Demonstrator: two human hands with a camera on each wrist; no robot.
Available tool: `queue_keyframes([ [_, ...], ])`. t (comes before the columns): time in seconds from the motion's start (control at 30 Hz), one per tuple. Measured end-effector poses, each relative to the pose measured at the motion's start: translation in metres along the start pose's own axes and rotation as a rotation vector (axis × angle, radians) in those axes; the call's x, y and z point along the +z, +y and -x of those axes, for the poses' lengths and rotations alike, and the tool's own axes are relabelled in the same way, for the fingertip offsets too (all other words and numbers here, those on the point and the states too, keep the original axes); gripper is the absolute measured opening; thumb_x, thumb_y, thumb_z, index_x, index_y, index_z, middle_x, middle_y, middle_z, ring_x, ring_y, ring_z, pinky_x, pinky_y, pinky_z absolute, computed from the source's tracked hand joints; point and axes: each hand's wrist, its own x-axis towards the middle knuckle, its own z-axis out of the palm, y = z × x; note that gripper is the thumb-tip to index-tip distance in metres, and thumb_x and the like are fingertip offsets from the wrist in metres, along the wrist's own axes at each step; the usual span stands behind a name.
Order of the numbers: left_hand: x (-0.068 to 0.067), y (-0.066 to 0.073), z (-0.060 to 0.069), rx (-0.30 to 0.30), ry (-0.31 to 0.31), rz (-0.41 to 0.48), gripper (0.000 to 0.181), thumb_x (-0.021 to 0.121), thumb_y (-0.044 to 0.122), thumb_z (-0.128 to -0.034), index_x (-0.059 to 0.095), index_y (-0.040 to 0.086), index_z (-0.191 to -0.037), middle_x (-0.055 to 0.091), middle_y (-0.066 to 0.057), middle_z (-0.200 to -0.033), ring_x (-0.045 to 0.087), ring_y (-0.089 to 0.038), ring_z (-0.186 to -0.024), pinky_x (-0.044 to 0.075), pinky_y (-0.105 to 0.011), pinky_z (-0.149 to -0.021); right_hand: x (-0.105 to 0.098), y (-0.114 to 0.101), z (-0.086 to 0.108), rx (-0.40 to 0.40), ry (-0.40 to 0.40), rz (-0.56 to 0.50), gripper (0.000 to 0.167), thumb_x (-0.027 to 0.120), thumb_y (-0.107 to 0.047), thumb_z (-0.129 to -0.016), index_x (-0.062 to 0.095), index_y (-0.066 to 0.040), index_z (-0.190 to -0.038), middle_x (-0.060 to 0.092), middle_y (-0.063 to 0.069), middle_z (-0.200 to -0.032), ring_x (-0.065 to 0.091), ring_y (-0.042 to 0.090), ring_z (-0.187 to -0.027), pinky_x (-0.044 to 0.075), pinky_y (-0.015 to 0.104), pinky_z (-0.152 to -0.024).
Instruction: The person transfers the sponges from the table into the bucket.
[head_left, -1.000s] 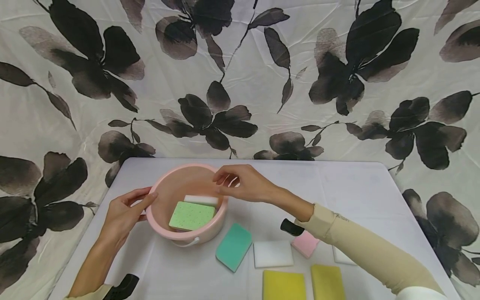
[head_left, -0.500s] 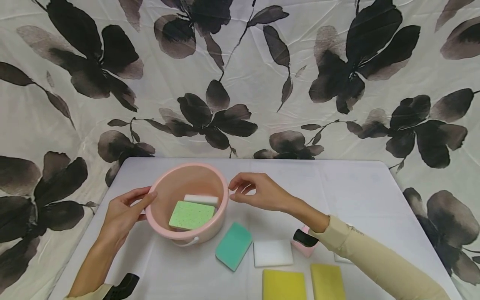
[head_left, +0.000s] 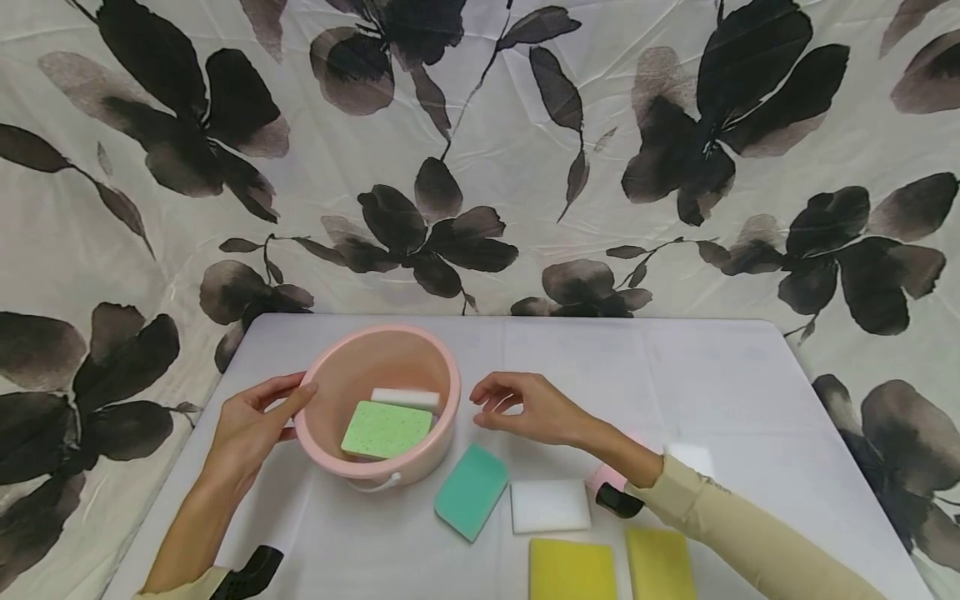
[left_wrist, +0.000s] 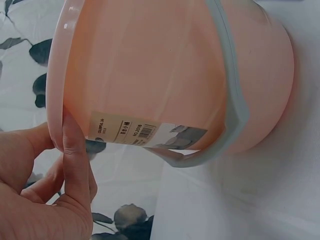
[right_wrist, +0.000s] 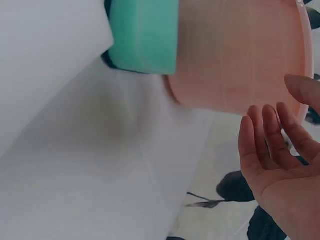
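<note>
A pink bucket (head_left: 322,450) stands tilted toward the viewer at the table's left, holding a light green sponge (head_left: 386,429) and a white one (head_left: 406,399). My left hand (head_left: 251,429) pinches its left rim between thumb and fingers; in the left wrist view that hand (left_wrist: 55,185) grips the rim beside a label (left_wrist: 145,131). Right of the bucket, apart from it, my right hand (head_left: 536,410) hovers with bent, relaxed fingers and holds nothing. In the right wrist view the empty hand (right_wrist: 282,155) is near the bucket (right_wrist: 230,55) and the teal sponge (right_wrist: 145,37).
On the white table (head_left: 600,350) lie a teal sponge (head_left: 472,493), a white sponge (head_left: 551,506), two yellow sponges (head_left: 572,571) (head_left: 660,565), and a pink sponge (head_left: 609,477) and another white piece (head_left: 690,457), both partly behind the right arm. A floral cloth (head_left: 480,167) hangs behind.
My right hand has moved from over the bucket's right rim, rightward and toward the viewer, away from the bucket. The left hand keeps its hold on the rim.
</note>
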Motion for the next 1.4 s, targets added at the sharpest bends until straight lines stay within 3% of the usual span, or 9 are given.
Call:
queue_keyframes([
  [0.33,0.001,0.001,0.003,-0.012,0.010,-0.010,0.068,0.069,0.047,-0.0972,0.055,0.002,-0.146,0.053,-0.018,-0.144,0.066,0.001,-0.082,0.060,-0.021,-0.071,0.017,0.022,0.008,0.017,-0.096,-0.055,0.034,0.077,-0.016,-0.093,0.067,-0.002,-0.123,0.067,0.018,-0.120,0.065,0.031,-0.105,0.055,0.044,-0.098],
  [0.6,0.002,0.000,0.003,-0.011,0.005,0.000,0.066,0.068,0.046,-0.0979,0.055,0.002,-0.145,0.054,-0.017,-0.144,0.065,0.001,-0.083,0.060,-0.021,-0.072,0.030,0.039,0.010,0.027,-0.146,-0.085,0.039,0.077,-0.011,-0.093,0.064,0.005,-0.125,0.066,0.021,-0.120,0.064,0.037,-0.105,0.055,0.048,-0.097],
  [0.8,0.003,0.000,0.005,-0.018,0.008,-0.002,0.066,0.068,0.047,-0.0981,0.054,0.003,-0.146,0.053,-0.018,-0.145,0.065,0.001,-0.084,0.059,-0.021,-0.072,0.038,0.046,0.012,0.086,-0.184,-0.031,0.042,0.079,-0.011,-0.091,0.064,0.002,-0.128,0.067,0.012,-0.118,0.064,0.028,-0.104,0.056,0.041,-0.096],
  [0.97,0.003,-0.001,0.006,-0.020,0.010,-0.001,0.066,0.067,0.047,-0.0984,0.054,0.003,-0.146,0.053,-0.018,-0.145,0.065,0.001,-0.084,0.059,-0.021,-0.072,0.040,0.049,0.015,0.088,-0.233,0.014,0.041,0.077,-0.013,-0.093,0.064,0.001,-0.130,0.066,0.009,-0.120,0.062,0.023,-0.106,0.056,0.036,-0.096],
  [1.23,0.004,-0.002,0.006,-0.012,0.022,0.004,0.065,0.068,0.046,-0.0982,0.055,0.003,-0.146,0.054,-0.018,-0.144,0.065,0.001,-0.084,0.060,-0.021,-0.072,0.031,0.044,0.011,0.086,-0.314,0.033,0.028,0.078,-0.012,-0.093,0.067,-0.004,-0.117,0.066,0.004,-0.112,0.063,0.020,-0.104,0.056,0.035,-0.096],
  [1.4,0.003,-0.002,0.006,-0.008,0.021,0.001,0.065,0.068,0.046,-0.0981,0.055,0.003,-0.146,0.055,-0.018,-0.142,0.065,-0.001,-0.083,0.060,-0.021,-0.071,0.023,0.039,0.007,0.086,-0.360,0.028,0.029,0.082,-0.011,-0.089,0.068,-0.005,-0.114,0.067,0.003,-0.110,0.063,0.020,-0.101,0.056,0.031,-0.094],
])
